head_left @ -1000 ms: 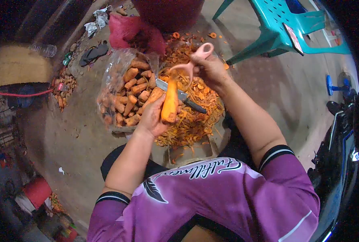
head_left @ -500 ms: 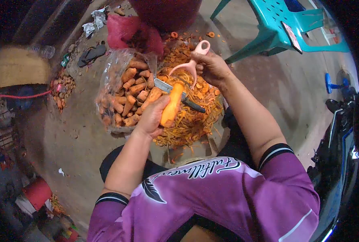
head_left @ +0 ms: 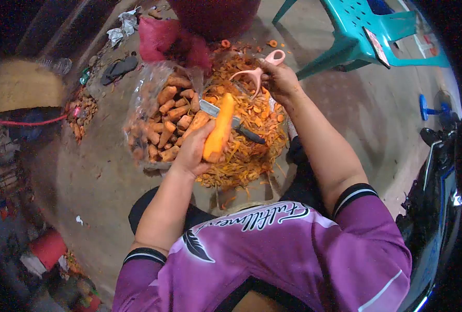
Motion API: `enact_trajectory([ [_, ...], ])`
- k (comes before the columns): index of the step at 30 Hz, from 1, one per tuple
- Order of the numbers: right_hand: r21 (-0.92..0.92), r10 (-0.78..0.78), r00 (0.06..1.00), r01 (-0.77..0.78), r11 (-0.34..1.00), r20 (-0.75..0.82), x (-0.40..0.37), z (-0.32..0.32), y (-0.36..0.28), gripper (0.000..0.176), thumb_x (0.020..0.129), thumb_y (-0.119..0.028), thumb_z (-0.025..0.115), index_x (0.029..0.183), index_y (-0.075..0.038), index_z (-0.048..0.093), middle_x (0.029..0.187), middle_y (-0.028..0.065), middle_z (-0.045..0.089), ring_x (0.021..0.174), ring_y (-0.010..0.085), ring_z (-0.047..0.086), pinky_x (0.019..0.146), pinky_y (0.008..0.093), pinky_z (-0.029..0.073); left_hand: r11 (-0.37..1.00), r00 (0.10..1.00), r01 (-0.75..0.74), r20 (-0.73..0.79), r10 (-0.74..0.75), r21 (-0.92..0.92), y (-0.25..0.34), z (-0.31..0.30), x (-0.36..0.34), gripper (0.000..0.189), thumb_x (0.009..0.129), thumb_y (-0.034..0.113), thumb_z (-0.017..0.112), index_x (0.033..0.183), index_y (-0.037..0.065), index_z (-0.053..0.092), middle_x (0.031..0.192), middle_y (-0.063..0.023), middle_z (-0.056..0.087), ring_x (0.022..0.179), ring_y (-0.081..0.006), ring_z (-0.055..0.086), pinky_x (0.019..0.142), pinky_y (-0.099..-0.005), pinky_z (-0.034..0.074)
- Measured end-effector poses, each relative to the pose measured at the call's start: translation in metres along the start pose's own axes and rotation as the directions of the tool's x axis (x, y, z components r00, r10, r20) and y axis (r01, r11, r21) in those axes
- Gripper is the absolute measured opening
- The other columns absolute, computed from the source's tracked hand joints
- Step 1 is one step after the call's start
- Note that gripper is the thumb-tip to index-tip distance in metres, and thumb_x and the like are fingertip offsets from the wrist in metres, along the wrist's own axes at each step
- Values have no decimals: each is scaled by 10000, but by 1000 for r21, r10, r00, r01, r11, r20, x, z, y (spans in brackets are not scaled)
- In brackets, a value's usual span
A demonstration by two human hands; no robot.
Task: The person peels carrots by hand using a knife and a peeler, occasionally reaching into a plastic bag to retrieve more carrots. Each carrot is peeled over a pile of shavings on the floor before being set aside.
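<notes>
My left hand is wrapped round a peeled orange carrot, its narrower end pointing up and away from me. My right hand grips a pink peeler by the handle, its head up and right of the carrot's tip, apart from it. Behind the carrot lies a knife with a black handle, its blade partly hidden. Beneath both hands spreads a heap of peelings and carrot pieces. Several carrots fill a clear plastic bag left of the heap.
A red sack and a dark red tub stand beyond the heap. At the upper right is a green plastic chair. One dark sandal lies at the upper left. A motorcycle is at the right edge.
The peeler in my right hand has moved up and right, away from the carrot. The carrot has turned slightly in my left hand, and its upper end now reaches higher.
</notes>
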State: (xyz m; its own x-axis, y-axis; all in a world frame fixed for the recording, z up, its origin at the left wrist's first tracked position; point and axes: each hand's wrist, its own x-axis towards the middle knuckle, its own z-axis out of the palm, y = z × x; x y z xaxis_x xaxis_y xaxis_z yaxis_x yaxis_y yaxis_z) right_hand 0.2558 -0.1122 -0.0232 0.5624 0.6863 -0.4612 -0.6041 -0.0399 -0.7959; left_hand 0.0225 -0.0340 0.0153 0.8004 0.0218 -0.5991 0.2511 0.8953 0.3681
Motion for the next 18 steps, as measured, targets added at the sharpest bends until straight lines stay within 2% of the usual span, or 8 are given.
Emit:
enact_trajectory([
  [3, 91, -46, 978, 28, 995, 203, -30, 37, -4, 129, 754, -185, 579, 747, -68, 526, 629, 12, 535, 487, 94, 484, 453, 212, 395, 981, 988, -111, -124, 92, -159, -4, -9, 11, 317, 835, 337, 401, 1029, 96, 471, 772, -46, 542, 605, -145, 526, 465, -281, 444],
  [5, 6, 99, 954, -105, 994, 283, -53, 56, -1, 132, 769, -172, 559, 800, -60, 497, 655, 9, 501, 509, 82, 444, 449, 199, 354, 962, 979, -195, -107, 177, -194, -4, -12, 12, 326, 835, 321, 398, 1044, 80, 465, 847, -85, 559, 734, -184, 557, 566, -336, 487],
  [7, -14, 130, 895, -137, 990, 427, -64, 62, 10, 159, 747, -175, 587, 801, -53, 501, 660, 18, 513, 500, 82, 457, 444, 191, 366, 948, 958, -267, -156, 241, -176, -5, -1, 16, 338, 834, 316, 399, 1052, 64, 460, 894, -108, 561, 795, -207, 564, 608, -352, 497],
  [8, -38, 136, 890, -132, 990, 435, -65, 63, 18, 167, 740, -167, 596, 804, -46, 500, 658, 27, 524, 484, 82, 465, 436, 187, 378, 950, 974, -223, -11, 226, -220, -4, -11, 13, 343, 831, 293, 406, 1060, 41, 455, 944, -138, 554, 848, -232, 561, 653, -349, 494],
  [11, -159, 144, 888, -82, 984, 436, -53, 52, 32, 169, 733, -158, 604, 796, -42, 499, 648, 34, 531, 479, 84, 472, 432, 192, 388, 940, 968, -226, 48, 246, -254, -4, -3, 16, 323, 830, 258, 404, 1052, 31, 461, 937, -141, 555, 845, -234, 560, 682, -321, 488],
  [12, -38, 118, 910, -113, 993, 397, -61, 57, 22, 159, 740, -155, 596, 783, -37, 498, 636, 32, 529, 475, 91, 473, 431, 203, 390, 938, 966, -224, 68, 250, -265, -5, -1, 17, 316, 830, 246, 403, 1050, 27, 464, 934, -142, 555, 844, -235, 560, 692, -312, 486],
  [16, -69, 162, 901, -147, 987, 403, -45, 48, 24, 147, 741, -153, 589, 775, -45, 495, 629, 35, 527, 472, 108, 478, 450, 224, 400, 943, 980, -197, -44, 193, -266, -9, -5, 23, 336, 836, 285, 398, 1050, 32, 456, 918, -127, 548, 812, -219, 551, 634, -318, 486],
  [18, -73, 25, 977, -10, 997, 212, -27, 33, 20, 130, 747, -152, 583, 765, -57, 496, 603, 22, 514, 487, 108, 482, 456, 222, 395, 959, 992, -124, -10, 126, -254, -11, -18, 23, 332, 843, 320, 385, 1029, 55, 458, 849, -95, 540, 724, -192, 539, 558, -301, 476],
])
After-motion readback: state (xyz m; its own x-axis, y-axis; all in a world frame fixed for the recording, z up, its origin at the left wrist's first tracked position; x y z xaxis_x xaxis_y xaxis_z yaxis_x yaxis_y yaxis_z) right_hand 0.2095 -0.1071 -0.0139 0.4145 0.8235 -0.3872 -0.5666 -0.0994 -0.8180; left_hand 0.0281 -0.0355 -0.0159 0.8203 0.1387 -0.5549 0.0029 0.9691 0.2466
